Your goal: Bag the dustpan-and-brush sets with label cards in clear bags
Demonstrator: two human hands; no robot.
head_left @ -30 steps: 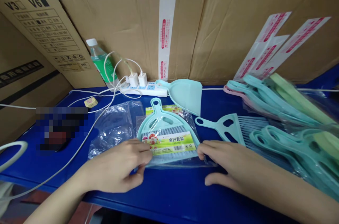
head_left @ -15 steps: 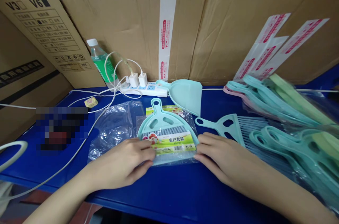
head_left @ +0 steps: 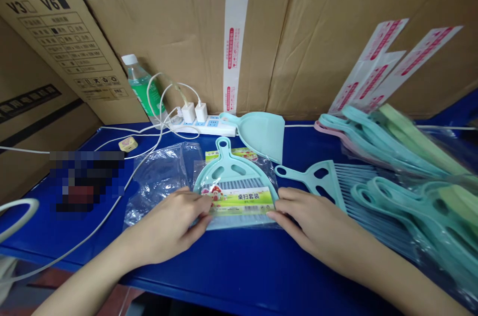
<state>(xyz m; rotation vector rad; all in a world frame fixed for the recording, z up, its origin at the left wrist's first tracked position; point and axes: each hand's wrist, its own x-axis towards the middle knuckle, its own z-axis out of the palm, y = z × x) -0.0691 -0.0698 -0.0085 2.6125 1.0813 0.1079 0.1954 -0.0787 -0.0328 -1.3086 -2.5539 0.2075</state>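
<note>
Two hands are seen at one bagged brush set, which lies flat on the blue counter with its handle pointing away from the person. The left hand is closed on the set's lower left corner, the plastic pinched between thumb and curled fingers. The right hand is laid at the set's lower right corner with its fingers stretched out; whether the plastic is gripped there or merely pressed cannot be told.

Behind the set, one loose dustpan and one power strip carrying two white chargers are found. One green-labelled bottle is stood behind and left of the set. Just right of the set, one loose brush is laid. Clear empty bags are piled against the set's left side, too crumpled to be counted. Far right of the set, a heap of further sets is cut off by the frame edge. Well left of the set, a blurred patch cannot be identified.
</note>
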